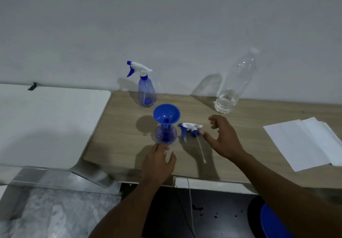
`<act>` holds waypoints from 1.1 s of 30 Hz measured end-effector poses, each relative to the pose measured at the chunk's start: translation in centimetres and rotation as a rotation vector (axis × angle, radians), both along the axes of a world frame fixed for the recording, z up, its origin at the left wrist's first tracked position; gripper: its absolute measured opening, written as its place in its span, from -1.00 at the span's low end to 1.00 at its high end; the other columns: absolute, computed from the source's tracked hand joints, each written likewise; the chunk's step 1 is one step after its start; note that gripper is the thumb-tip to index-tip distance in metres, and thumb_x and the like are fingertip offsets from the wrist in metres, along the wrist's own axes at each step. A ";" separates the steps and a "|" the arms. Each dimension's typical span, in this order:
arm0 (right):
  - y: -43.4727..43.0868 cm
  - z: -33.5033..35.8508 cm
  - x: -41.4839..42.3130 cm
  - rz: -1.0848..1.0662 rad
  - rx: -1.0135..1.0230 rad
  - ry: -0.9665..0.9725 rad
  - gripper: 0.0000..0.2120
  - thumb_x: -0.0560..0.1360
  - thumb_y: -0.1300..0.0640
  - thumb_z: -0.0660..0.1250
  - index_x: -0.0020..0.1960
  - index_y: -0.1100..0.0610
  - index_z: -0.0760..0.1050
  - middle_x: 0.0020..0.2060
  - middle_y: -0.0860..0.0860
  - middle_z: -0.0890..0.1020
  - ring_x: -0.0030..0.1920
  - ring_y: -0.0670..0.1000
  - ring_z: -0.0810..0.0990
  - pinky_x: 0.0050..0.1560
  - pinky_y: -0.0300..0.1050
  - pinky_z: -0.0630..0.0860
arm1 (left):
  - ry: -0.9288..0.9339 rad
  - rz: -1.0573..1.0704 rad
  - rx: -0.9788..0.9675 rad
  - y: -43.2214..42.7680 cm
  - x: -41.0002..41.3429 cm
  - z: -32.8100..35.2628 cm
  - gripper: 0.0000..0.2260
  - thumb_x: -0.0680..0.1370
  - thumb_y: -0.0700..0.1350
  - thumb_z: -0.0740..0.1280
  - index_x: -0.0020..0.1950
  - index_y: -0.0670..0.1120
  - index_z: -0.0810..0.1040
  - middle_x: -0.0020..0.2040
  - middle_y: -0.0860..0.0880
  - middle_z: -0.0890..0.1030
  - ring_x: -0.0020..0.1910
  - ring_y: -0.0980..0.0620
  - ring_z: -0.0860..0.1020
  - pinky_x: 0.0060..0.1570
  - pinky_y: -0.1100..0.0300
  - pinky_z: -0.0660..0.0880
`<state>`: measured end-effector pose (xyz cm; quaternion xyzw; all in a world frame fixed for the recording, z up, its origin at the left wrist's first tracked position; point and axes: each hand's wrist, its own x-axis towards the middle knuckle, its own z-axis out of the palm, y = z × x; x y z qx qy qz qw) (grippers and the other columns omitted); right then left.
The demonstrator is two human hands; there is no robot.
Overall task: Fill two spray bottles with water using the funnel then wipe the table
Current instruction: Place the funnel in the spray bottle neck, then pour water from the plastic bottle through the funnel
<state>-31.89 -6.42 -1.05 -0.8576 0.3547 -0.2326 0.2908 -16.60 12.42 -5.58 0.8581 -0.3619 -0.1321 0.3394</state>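
Reaching over the table (118, 126) edge, left hand (159, 161), right hand (224, 138), both grips slack, empty

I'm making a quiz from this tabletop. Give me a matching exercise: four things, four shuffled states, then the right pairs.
Things:
1 far spray bottle
2 near spray bottle
3 loose trigger head
4 clear plastic bottle

States:
A lying on the table
B funnel in its neck
C sprayer fitted
D a little water inside

Pairs: 1-C, 2-B, 3-A, 4-D
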 end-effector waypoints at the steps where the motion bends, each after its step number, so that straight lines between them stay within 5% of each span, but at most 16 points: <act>1: -1.1 0.5 -0.6 -0.003 -0.022 0.004 -0.57 0.47 -0.07 0.47 0.25 0.01 0.43 0.11 -0.02 0.55 -0.04 -0.09 0.59 -0.04 -0.01 0.59 | 0.019 -0.038 -0.009 -1.1 -1.2 0.2 -0.83 0.50 0.03 0.42 0.00 0.01 0.53 -0.14 0.10 0.53 -0.18 0.07 0.55 -0.19 0.19 0.44; 6: -7.8 5.9 -2.0 -0.088 -0.129 -0.078 -0.79 0.49 0.07 0.40 0.10 0.00 0.47 -0.19 -0.09 0.60 -0.26 -0.08 0.62 -0.11 0.05 0.60 | 0.048 -0.134 -0.099 -10.4 -5.8 3.7 -0.80 0.48 0.10 0.41 0.00 0.04 0.53 -0.06 0.10 0.59 -0.13 0.08 0.58 -0.11 0.10 0.55; 11: -15.0 12.9 -1.9 -0.252 -0.310 -0.171 -0.55 0.53 -0.07 0.35 0.35 0.03 0.33 0.10 0.03 0.51 -0.12 0.00 0.56 -0.04 -0.04 0.50 | 0.086 -0.150 -0.098 -19.8 -6.4 7.8 -0.50 0.41 0.10 0.48 0.29 0.00 0.48 0.25 0.00 0.56 0.22 -0.06 0.54 0.10 0.13 0.46; 16: -19.9 16.6 -0.1 -0.099 -0.175 0.292 -0.38 0.53 -0.37 0.19 0.47 -0.07 0.24 0.30 0.15 0.45 0.16 0.20 0.56 0.14 0.07 0.46 | 0.249 -0.172 -0.094 -24.8 -5.5 9.7 -0.10 0.34 0.14 0.58 0.55 -0.02 0.21 0.49 -0.06 0.32 0.42 -0.08 0.39 0.22 0.15 0.33; 18: -19.8 16.4 0.4 -0.029 -0.207 0.321 -0.45 0.55 -0.31 0.20 0.38 0.02 0.36 0.22 0.12 0.53 0.19 0.19 0.55 0.09 0.04 0.47 | 0.270 -0.172 -0.105 -25.1 -5.8 10.4 -0.14 0.33 0.07 0.61 0.51 -0.03 0.25 0.45 -0.06 0.36 0.38 -0.08 0.41 0.17 0.15 0.36; 21: -17.4 16.4 0.1 0.041 -0.382 0.246 -0.58 0.54 -0.21 0.30 0.20 0.10 0.47 0.04 0.06 0.63 0.03 0.14 0.59 -0.10 -0.07 0.41 | 0.304 -0.177 -0.173 -25.0 -6.2 10.7 -0.44 0.29 -0.01 0.63 0.19 0.09 0.44 0.20 0.03 0.55 0.10 0.04 0.55 0.13 0.16 0.49; 26: -13.3 16.9 -2.2 0.079 -0.483 0.190 -0.66 0.50 -0.19 0.33 0.08 0.07 0.52 -0.20 -0.02 0.63 -0.14 0.12 0.60 -0.13 -0.04 0.52 | 0.159 -0.184 -0.157 -22.8 -6.4 8.8 -0.15 0.08 0.55 0.45 0.27 0.19 0.41 0.10 0.19 0.62 0.06 0.18 0.62 0.01 0.07 0.62; 33: -9.9 16.8 -4.0 0.130 -0.469 0.229 -0.56 0.53 -0.36 0.20 0.02 0.02 0.51 -0.33 -0.12 0.50 -0.21 0.06 0.56 -0.24 -0.12 0.38 | 0.123 -0.222 -0.040 -17.9 -7.0 8.5 -0.17 0.08 0.42 0.54 0.23 0.11 0.37 0.07 0.13 0.60 0.05 0.06 0.60 0.05 0.02 0.59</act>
